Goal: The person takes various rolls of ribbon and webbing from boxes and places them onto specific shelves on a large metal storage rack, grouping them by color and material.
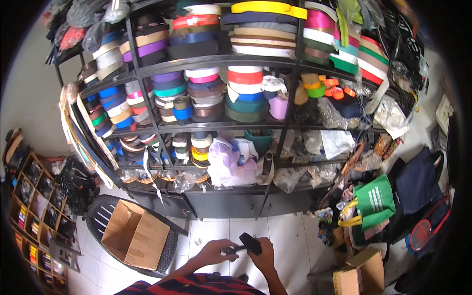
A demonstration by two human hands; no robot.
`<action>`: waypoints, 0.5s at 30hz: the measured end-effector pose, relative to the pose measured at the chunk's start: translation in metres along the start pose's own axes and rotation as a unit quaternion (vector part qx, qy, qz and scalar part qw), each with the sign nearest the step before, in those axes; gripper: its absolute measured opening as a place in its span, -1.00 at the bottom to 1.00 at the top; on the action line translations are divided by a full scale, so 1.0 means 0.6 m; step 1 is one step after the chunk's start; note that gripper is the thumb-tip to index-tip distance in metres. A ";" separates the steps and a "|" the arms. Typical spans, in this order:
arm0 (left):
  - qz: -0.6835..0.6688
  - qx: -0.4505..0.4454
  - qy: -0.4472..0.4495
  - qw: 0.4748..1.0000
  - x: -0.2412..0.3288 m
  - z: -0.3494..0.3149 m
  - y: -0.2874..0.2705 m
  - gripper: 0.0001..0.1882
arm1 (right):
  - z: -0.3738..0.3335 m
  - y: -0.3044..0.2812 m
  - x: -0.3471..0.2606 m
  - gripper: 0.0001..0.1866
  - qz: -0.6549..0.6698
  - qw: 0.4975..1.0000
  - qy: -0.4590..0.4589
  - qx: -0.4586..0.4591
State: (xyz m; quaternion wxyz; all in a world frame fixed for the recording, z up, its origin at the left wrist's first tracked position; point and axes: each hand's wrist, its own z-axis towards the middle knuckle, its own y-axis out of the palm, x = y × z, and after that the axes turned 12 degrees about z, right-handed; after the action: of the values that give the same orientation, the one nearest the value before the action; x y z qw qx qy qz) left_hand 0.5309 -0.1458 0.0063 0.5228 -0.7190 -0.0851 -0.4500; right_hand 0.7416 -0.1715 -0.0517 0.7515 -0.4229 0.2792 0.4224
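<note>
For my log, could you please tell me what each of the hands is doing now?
Left hand: closed on the black strap.
Right hand: closed on the same strap.

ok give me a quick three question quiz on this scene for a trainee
1. True or false: both hands are on the small black object.
2. What sits on the dark plastic chair? A) open cardboard box B) green bag C) roll of webbing
3. Fill in: the dark shelf rack is stacked mostly with rolls of coloured ______.

Key
1. True: the left hand and the right hand meet on it.
2. A, the open cardboard box.
3. Webbing, or strap tape.
</note>
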 end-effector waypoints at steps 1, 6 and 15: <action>-0.025 0.020 0.016 0.999 -0.022 -0.001 0.012 -0.72 | 0.006 0.005 0.006 -0.63 0.048 0.998 0.026 -0.002; -0.154 0.182 -0.095 0.967 -0.072 -0.002 0.036 -0.60 | 0.040 0.030 -0.025 -0.64 0.250 0.952 0.160 -0.080; -0.225 0.196 -0.046 0.953 -0.155 -0.013 -0.045 -0.50 | 0.068 0.104 -0.023 -0.10 0.308 0.870 0.177 -0.341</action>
State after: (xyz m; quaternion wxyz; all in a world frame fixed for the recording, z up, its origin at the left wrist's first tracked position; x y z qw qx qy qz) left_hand 0.4564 -0.1082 -0.0433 0.5345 -0.5840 -0.3553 -0.4970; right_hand 0.6828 -0.1238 -0.0461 0.3304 -0.6131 0.3619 0.6196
